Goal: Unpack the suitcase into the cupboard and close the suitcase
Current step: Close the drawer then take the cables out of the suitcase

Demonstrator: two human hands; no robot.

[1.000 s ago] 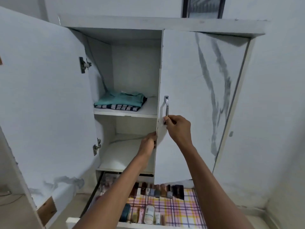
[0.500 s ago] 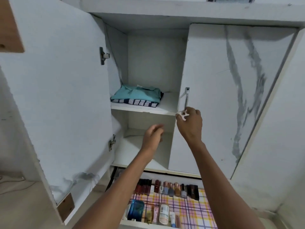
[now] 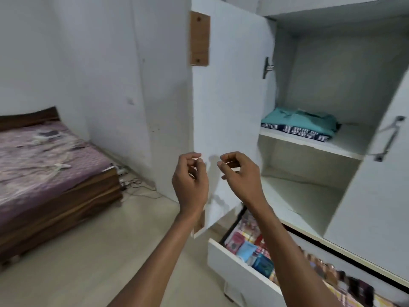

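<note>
Both hands left the cupboard [image 3: 321,138]; left hand [image 3: 190,180] and right hand [image 3: 241,176] loosely curled, empty

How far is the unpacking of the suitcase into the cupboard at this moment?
Done: a folded teal garment lies over a striped dark one on the upper shelf of the white cupboard, whose left door stands open. In hand: nothing; the left hand and right hand hover empty, fingers loosely curled. Left: the lower shelf is bare; no suitcase is visible, so closing it cannot be judged.
</note>
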